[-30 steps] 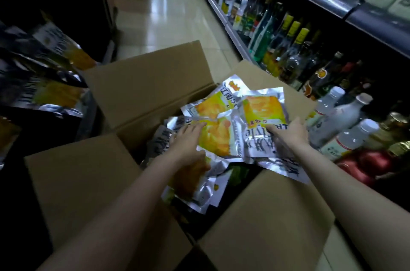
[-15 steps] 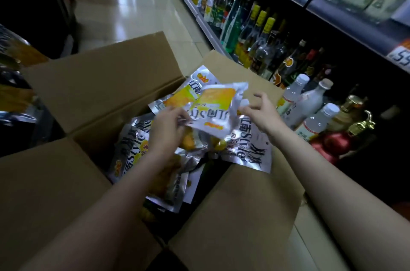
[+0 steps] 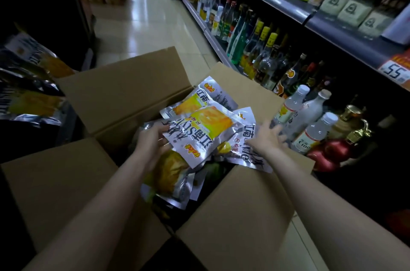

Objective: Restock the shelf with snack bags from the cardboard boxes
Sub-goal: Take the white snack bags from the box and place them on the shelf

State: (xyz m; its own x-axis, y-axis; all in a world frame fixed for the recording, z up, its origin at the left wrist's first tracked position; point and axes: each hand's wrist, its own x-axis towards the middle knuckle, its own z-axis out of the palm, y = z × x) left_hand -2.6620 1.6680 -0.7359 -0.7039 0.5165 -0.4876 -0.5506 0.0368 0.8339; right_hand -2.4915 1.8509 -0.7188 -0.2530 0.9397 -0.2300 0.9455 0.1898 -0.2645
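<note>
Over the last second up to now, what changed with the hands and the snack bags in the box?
The left hand, which lay flat on the pile, has gripped the top snack bag by its edge and lifted it off the others. The right hand helped with that bag half a second ago, then let go and now hovers open. The cardboard box and the other bags stayed put.

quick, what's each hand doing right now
Left hand: grips the top snack bag by its edge.
Right hand: open, fingers spread, holding nothing.
</note>
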